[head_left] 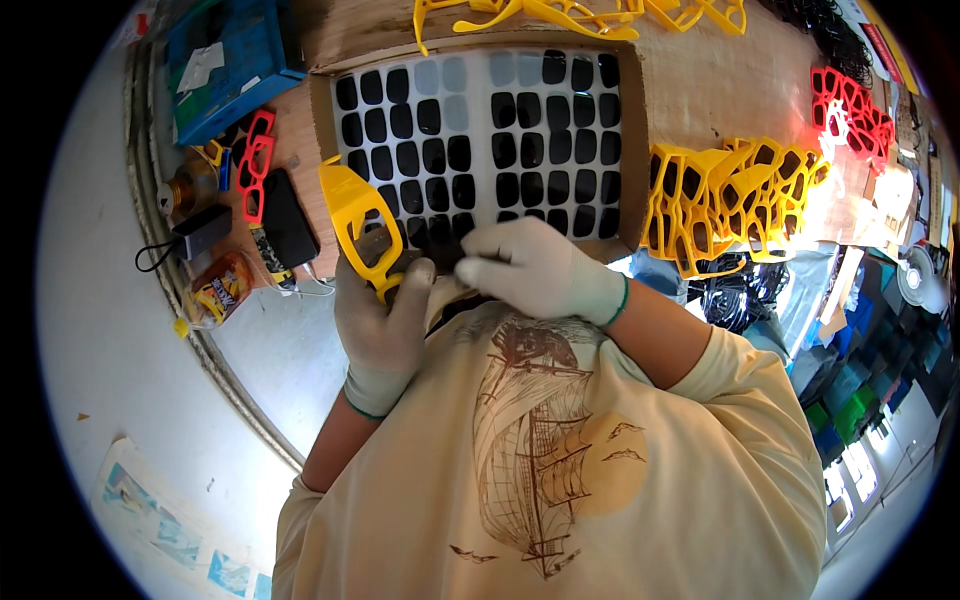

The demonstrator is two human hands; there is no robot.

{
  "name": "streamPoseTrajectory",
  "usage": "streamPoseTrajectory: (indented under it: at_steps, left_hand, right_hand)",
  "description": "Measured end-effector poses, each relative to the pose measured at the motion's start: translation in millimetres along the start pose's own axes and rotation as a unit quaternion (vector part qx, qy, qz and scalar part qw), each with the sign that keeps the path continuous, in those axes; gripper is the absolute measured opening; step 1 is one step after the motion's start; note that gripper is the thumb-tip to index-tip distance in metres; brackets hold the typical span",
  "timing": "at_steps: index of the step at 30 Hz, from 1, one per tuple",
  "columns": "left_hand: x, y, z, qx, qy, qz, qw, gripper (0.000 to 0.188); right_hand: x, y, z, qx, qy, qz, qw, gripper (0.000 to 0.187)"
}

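My gloved left hand is closed around the lower part of a yellow eyeglass frame, which stands tilted over the left near corner of a cardboard box. Rows of dark lenses lie on white backing in that box, with a few pale grey spots at its far side. At the box's near edge, right of the frame, my gloved right hand has its fingers curled and pinched together. Whatever may be between those fingertips is too hidden to make out.
Right of the box lies a heap of yellow frames, with red frames beyond. More yellow frames rest at the far edge. To the left are a blue bin, red frames, a black phone and a snack packet.
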State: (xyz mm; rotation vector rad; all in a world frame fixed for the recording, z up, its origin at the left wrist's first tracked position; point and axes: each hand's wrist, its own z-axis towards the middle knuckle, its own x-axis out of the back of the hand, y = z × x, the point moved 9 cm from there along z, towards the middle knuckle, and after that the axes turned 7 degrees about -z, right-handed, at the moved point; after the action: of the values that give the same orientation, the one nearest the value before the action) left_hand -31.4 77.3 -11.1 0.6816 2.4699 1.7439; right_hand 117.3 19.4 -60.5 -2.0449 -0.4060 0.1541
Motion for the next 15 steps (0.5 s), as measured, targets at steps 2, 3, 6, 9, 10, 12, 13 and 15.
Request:
streamPoseTrajectory:
  at_steps: [2,3,6,9,10,12,13,15]
  left_hand:
    - [6.8,-1.2,0.5,0.005,0.007,-0.010,1.000,0.033]
    - [10.4,-1.8,0.6,0.013,0.006,-0.017,1.000,0.032]
    - [15.8,-5.4,-3.5,0.031,0.015,-0.053,0.998,0.029]
    - [22.0,-7.4,-8.6,0.053,0.000,-0.040,0.998,0.033]
    - [23.1,-10.5,-10.7,0.063,-0.008,-0.030,0.998,0.035]
    - [29.7,-11.4,-11.9,0.059,0.020,-0.065,0.996,0.031]
    - [30.7,-13.4,-13.5,0.060,0.033,-0.086,0.994,0.029]
    - [33.9,-15.1,-13.5,0.069,0.038,-0.083,0.993,0.029]
  right_hand:
    - [12.8,22.5,20.5,-0.065,0.084,0.038,0.994,0.032]
    - [19.2,40.2,31.9,-0.107,0.136,0.092,0.981,0.032]
    - [43.9,73.8,74.5,-0.172,0.195,0.038,0.965,0.034]
    - [55.7,94.3,104.1,-0.242,0.208,0.041,0.947,0.036]
    - [58.7,95.6,109.9,-0.237,0.200,0.027,0.950,0.036]
    - [64.0,100.5,120.6,-0.254,0.186,0.000,0.949,0.038]
    - [66.7,103.1,123.5,-0.278,0.177,-0.016,0.944,0.040]
    - [71.7,105.8,119.2,-0.304,0.168,-0.067,0.935,0.043]
